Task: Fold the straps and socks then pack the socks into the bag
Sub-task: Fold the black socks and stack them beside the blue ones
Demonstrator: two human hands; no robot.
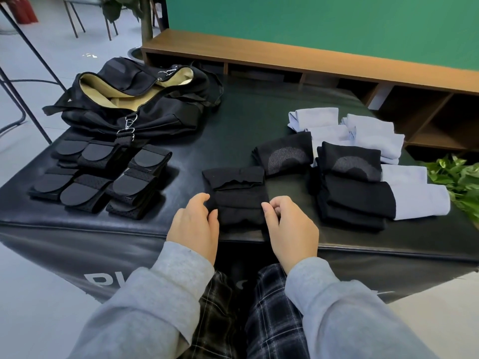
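Observation:
A folded black sock [239, 200] lies at the front middle of the black padded table [233, 120]. My left hand [194, 221] is at the sock's left edge with its fingers curled onto the fabric. At the right edge my right hand [290, 229] pinches the sock between thumb and forefinger. The open black bag [134, 99] with a tan lining lies at the far left. Several folded black straps [101, 177] lie in rows in front of it. More folded black socks [355, 187] and light blue socks [370, 133] are stacked at the right.
A wooden shelf unit [311, 63] runs along the table's far side under a green wall. A leafy plant [461, 182] touches the right edge. Chair and stand legs [26, 47] are on the floor at the left.

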